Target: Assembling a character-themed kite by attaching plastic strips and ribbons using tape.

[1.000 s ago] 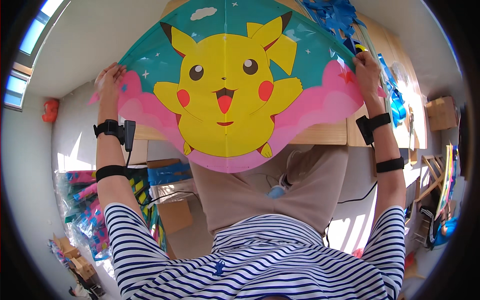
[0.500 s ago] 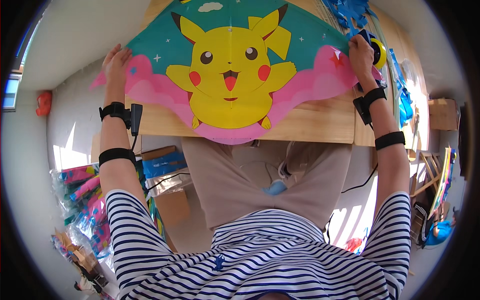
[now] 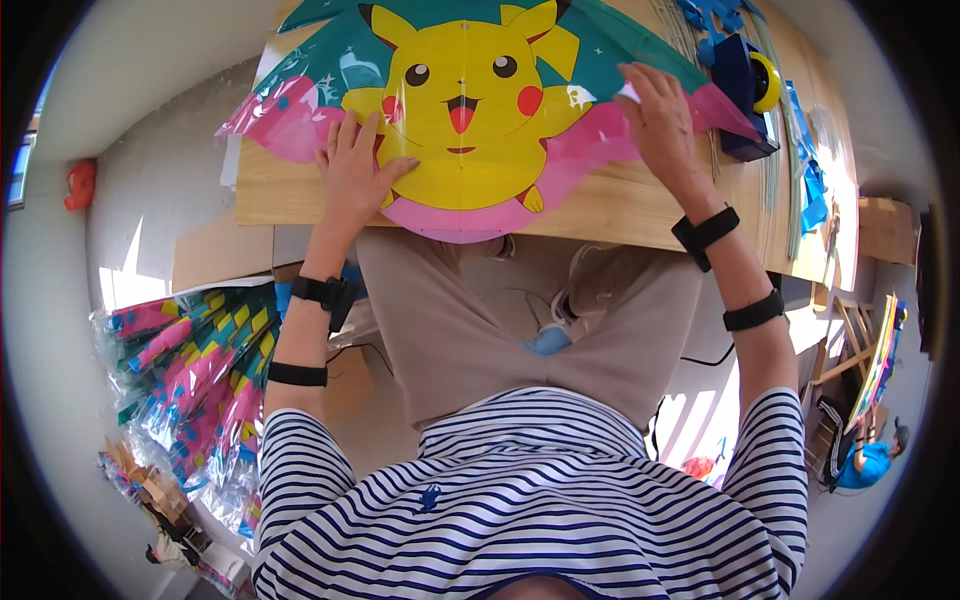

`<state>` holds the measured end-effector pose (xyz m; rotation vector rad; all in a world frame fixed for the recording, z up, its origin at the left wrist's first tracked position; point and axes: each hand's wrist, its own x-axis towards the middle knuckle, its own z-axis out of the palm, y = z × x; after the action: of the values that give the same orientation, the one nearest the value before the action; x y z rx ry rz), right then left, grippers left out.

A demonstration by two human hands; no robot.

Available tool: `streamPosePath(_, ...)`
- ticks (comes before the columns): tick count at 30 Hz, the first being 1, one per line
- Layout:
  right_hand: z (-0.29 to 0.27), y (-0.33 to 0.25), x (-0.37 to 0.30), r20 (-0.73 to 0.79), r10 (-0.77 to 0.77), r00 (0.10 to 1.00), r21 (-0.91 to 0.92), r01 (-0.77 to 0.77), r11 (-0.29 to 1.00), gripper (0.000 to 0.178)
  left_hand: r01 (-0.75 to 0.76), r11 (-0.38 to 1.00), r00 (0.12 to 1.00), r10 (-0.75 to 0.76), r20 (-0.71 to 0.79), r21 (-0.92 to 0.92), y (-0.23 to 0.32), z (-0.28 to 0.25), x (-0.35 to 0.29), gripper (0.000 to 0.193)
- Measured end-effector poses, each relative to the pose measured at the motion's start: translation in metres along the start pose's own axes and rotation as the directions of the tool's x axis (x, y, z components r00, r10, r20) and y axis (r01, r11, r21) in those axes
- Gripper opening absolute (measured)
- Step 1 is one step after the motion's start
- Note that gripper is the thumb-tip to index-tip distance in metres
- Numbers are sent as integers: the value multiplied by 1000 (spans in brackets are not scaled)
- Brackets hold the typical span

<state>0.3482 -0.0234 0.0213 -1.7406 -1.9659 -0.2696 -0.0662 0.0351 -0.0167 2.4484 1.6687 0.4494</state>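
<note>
A glossy kite sheet (image 3: 470, 190) lies across the near part of the wooden table (image 3: 280, 195). It is printed with a yellow cartoon animal with red cheeks, over green above and pink along the lower edge. My left hand (image 3: 352, 172) rests palm down on its lower left part, fingers spread and thumb stretched out over the yellow figure. Over the right side of the sheet, my right hand (image 3: 662, 125) has its fingers stretched out and grips nothing; whether it touches the sheet I cannot tell. The kite's far tip runs out of view.
Right of the kite stands a dark blue tape dispenser (image 3: 740, 130) with a yellow hub. Thin rods and blue strips (image 3: 812, 195) lie farther right. Plastic-wrapped kites (image 3: 205, 370) are piled at lower left. A cardboard box (image 3: 888, 230) and a person in blue (image 3: 868, 462) are at right.
Both hands have let go of the kite's side corners and come inward, now with fingers stretched out. The sheet has settled on the table and sits farther from me.
</note>
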Motion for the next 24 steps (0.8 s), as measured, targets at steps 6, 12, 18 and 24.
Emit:
streamPosePath(6,43,-36,-40,272,129,954,-80,-111,991,61,39,999,998,-41,49,33,-1,-4,21,87)
streamPosePath(12,55,-22,-22,258,177,950,-176,-134,975,64,97,995,991,-100,90,38,-5,-6,38,89)
streamPosePath(18,58,-12,-14,292,159,943,-177,-111,978,64,-38,999,996,39,74,-17,22,-14,14,83)
streamPosePath(24,47,-23,-18,134,159,978,-50,-154,987,57,-46,997,983,57,172,-67,46,-8,-15,80)
